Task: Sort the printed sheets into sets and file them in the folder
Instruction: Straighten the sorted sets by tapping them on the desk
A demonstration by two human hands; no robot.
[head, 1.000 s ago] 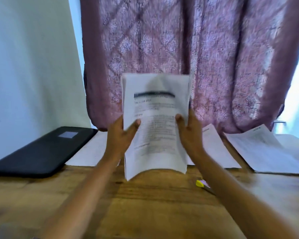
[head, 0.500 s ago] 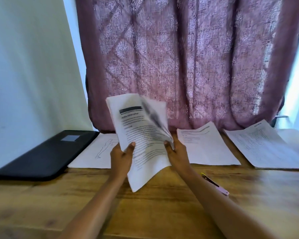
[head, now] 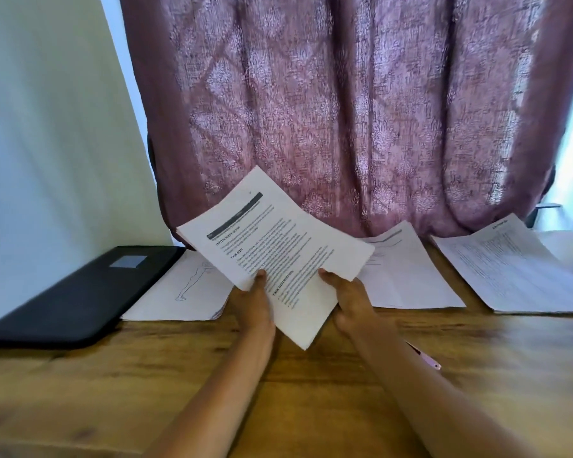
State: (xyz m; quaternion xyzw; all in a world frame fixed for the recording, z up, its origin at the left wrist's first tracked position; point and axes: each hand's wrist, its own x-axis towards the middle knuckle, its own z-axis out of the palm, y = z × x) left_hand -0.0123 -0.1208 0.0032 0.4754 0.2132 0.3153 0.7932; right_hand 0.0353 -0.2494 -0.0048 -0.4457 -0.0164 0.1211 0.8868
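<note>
- Wooden table (head: 278, 408) runs up to a mauve patterned curtain (head: 344, 110); three piles of sheets lie in a row along its far edge, and a pink pen (head: 427, 358) lies near the right forearm.
- Held sheaf of printed sheets (head: 278, 246) is lifted off the table between both hands; its long axis slants from far left to near right, with the dark heading bar at the far-left end.
- Left hand (head: 255, 302) grips the sheaf's near-left long edge, thumb on the printed face; right hand (head: 351, 299) grips its near-right end the same way; the fingers behind the paper are hidden.
- Outline-drawing pile (head: 186, 292) lies just beyond the left hand, partly behind the sheaf; the middle text pile (head: 407, 272) lies just beyond the right hand; the right-hand pile (head: 516, 266) is well apart.
- Black folder (head: 80, 292) lies closed at the far left, beside the drawing pile; the left hand is the nearer to it.
- Probably the sheaf is being read to choose its set; setting it down would mean a short forward reach.
</note>
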